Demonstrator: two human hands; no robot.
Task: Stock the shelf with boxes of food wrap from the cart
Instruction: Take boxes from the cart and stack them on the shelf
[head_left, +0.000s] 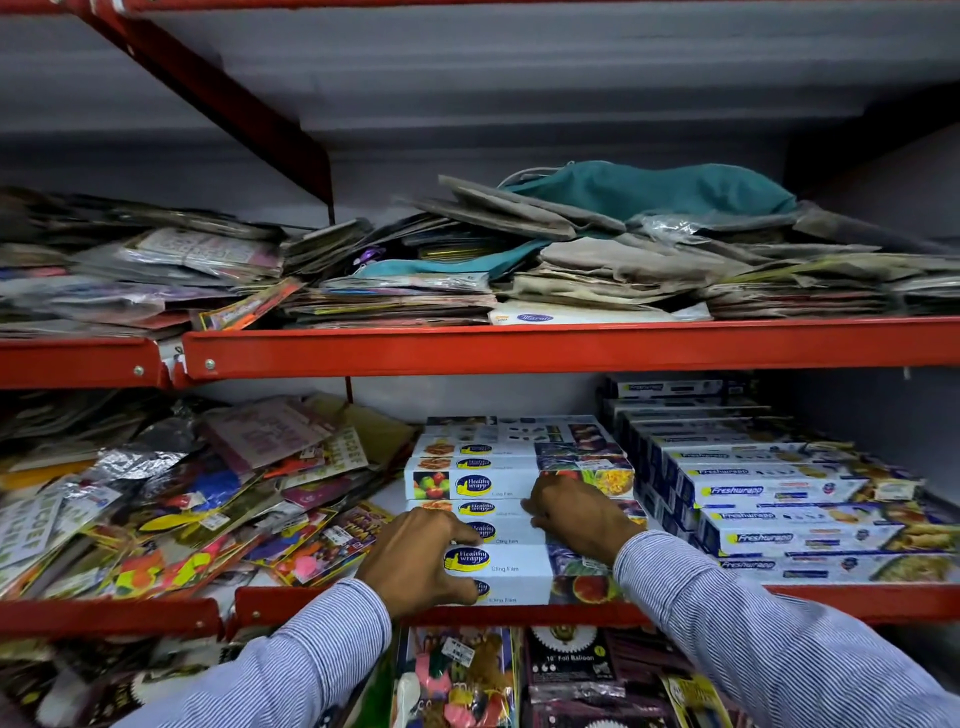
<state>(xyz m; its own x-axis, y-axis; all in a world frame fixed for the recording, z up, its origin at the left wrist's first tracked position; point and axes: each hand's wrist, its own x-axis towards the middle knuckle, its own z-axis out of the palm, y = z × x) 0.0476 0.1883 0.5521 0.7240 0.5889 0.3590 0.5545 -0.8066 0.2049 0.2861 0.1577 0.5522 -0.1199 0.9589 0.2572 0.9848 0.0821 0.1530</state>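
White "Healthy wrapp" cling film boxes (511, 470) lie stacked in rows on the middle red shelf (831, 597). My left hand (418, 558) grips the left end of the front box (514, 569), thumb under its front edge and fingers on top. My right hand (576, 512) rests with curled fingers on the box behind it, near its right end. The cart is out of view.
Blue-and-white "Freshwrapp" boxes (779, 514) fill the shelf to the right of the stack. Loose party packets (171, 499) are heaped to the left. The upper shelf (519, 345) carries piles of paper bags and packets. Foil balloon packs (571, 670) hang below.
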